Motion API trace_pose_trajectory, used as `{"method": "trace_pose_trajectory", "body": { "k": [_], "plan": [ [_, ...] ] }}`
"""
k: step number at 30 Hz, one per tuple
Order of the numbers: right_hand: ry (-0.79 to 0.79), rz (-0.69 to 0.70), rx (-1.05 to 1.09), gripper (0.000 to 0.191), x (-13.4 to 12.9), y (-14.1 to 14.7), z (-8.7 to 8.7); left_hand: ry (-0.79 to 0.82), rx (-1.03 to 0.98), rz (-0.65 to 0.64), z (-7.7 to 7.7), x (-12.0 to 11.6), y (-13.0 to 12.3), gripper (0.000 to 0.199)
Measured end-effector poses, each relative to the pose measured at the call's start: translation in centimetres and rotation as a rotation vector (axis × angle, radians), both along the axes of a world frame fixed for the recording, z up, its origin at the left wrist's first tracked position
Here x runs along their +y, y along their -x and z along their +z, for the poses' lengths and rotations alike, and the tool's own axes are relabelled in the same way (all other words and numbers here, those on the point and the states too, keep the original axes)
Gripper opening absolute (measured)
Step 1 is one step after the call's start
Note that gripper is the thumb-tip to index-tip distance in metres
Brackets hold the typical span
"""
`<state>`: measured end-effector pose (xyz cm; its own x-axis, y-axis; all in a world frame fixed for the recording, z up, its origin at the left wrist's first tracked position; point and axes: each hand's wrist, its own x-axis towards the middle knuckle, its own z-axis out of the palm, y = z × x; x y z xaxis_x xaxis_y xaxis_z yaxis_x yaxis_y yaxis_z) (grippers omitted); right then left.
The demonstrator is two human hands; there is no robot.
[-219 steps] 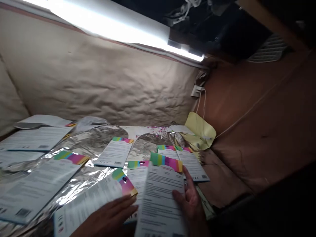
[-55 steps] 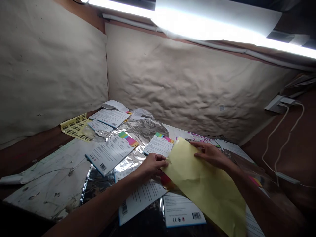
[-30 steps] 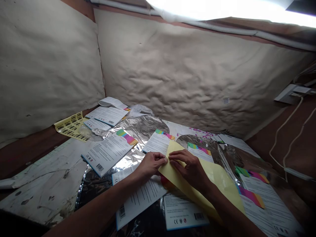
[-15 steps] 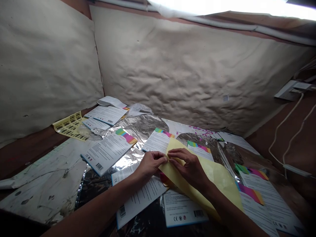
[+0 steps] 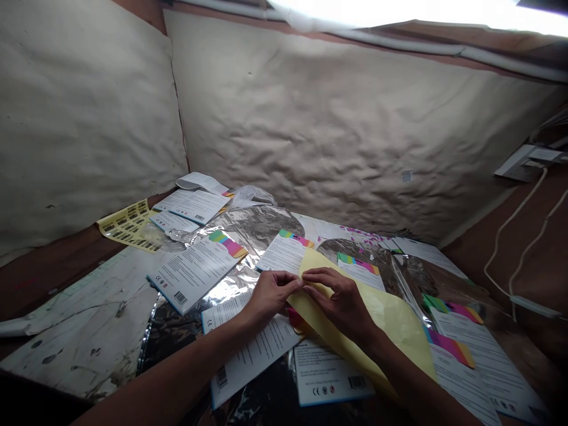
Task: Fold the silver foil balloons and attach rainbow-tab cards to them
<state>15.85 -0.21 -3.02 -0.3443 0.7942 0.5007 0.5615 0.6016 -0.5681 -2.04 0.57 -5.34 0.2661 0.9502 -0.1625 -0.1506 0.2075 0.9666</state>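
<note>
A yellow sheet slants across the middle, its left edge between my hands. My left hand is closed in a pinch at that edge; whatever is between its fingertips is too small to make out. My right hand grips the same sheet, its fingers bent over the edge and its tips almost touching the left ones. Under my left forearm lies a printed white card. Another white card lies below the sheet, partly covered by it.
More printed cards with coloured corners lie around, one at the left and several at the right. A yellow label sheet is at the far left. Shiny plastic film lies beneath the cards. White cables hang at the right.
Both hands stay almost in place at the sheet's edge, with only a tiny shift of the fingertips. The whole view has moved very slightly.
</note>
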Motion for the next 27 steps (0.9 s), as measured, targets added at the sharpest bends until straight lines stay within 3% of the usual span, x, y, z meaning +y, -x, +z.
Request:
{"method": "trace_pose_trajectory", "body": {
  "k": [8, 11, 14, 17, 21, 27],
  "plan": [
    [0.091, -0.087, -0.016, 0.014, -0.5, 0.1, 0.2, -0.119, 0.108, -0.076, -0.4, 0.1, 0.2, 0.033],
    [0.137, -0.111, -0.046, 0.012, 0.6, -0.4, 0.4, -0.092, 0.134, -0.08, -0.5, 0.3, 0.2, 0.029],
    [0.183, -0.163, -0.028, 0.016, 3.9, -1.0, 0.6, -0.053, 0.186, -0.077, -0.7, 0.4, 0.2, 0.023],
    [0.064, -0.233, -0.104, 0.021, 9.0, -1.2, 0.1, -0.06, 0.206, -0.098, -1.2, 0.3, 0.1, 0.02],
    [-0.075, -0.255, -0.249, 0.014, 14.8, -0.8, -1.9, -0.086, 0.231, -0.116, -1.9, 0.3, 0.0, 0.019],
    [-0.199, -0.197, -0.46, 0.012, 17.6, -0.2, -4.4, -0.199, 0.377, -0.089, -1.2, 0.2, 0.2, 0.015]
  ]
}}
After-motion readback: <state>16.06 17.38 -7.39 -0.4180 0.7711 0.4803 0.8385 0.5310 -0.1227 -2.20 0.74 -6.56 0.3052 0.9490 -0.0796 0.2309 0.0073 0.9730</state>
